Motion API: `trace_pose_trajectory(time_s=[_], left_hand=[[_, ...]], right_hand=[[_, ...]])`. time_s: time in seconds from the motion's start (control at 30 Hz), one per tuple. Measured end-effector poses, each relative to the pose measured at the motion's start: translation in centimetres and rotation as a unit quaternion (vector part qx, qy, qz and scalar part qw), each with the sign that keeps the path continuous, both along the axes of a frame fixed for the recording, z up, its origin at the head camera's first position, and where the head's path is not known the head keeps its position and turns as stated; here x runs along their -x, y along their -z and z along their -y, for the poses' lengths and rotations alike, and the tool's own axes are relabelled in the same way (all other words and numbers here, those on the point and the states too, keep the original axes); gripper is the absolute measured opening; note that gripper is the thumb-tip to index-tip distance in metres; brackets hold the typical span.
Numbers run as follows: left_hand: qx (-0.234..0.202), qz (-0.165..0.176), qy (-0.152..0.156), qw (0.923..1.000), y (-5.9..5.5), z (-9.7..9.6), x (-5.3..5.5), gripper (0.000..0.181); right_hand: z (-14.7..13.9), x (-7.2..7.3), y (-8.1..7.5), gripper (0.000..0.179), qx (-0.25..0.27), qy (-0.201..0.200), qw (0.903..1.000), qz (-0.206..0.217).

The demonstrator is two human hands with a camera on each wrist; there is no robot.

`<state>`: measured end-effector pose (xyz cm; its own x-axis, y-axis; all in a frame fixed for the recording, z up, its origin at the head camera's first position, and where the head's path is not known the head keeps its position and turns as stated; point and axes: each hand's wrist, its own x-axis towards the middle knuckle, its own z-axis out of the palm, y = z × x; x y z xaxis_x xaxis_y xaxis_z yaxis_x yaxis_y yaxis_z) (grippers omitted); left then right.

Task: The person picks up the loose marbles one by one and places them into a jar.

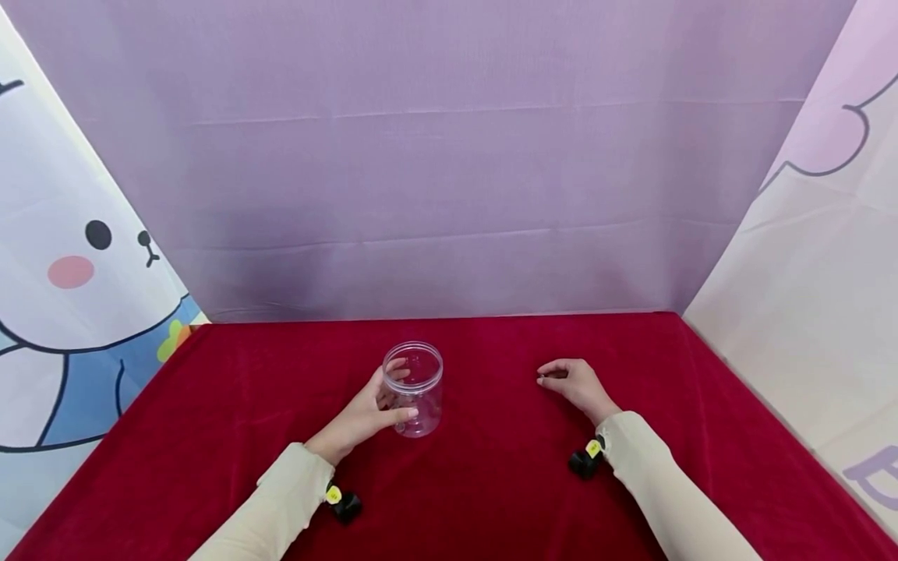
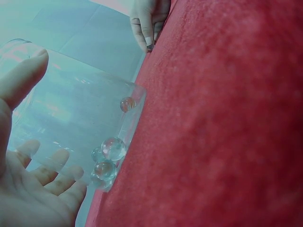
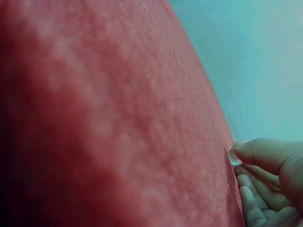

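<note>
A clear plastic jar without a lid stands upright on the red cloth. My left hand grips it from the left side, thumb in front and fingers behind. Several glass marbles lie at the bottom of the jar in the left wrist view, one of them with an orange swirl. To the right of the jar, my right hand is low over the cloth. Between its thumb and fingertips it pinches a clear marble, partly hidden by the thumb in the right wrist view.
Red velvety cloth covers the table. A plain lilac curtain hangs behind its far edge. Printed cartoon panels flank it, a white animal panel at left and a pale panel at right.
</note>
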<state>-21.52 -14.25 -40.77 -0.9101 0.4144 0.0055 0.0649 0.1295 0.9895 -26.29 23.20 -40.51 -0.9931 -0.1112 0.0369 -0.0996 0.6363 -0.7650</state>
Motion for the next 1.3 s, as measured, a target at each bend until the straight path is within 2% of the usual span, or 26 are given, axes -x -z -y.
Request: trace_pose_trajectory(time_s=[1.3], left_hand=[[0.002,0.006,0.000,1.0000,0.06,0.05,0.16,0.080]], right_hand=[[0.45,0.04,-0.24,0.017,-0.016,0.003,0.9999,-0.004]])
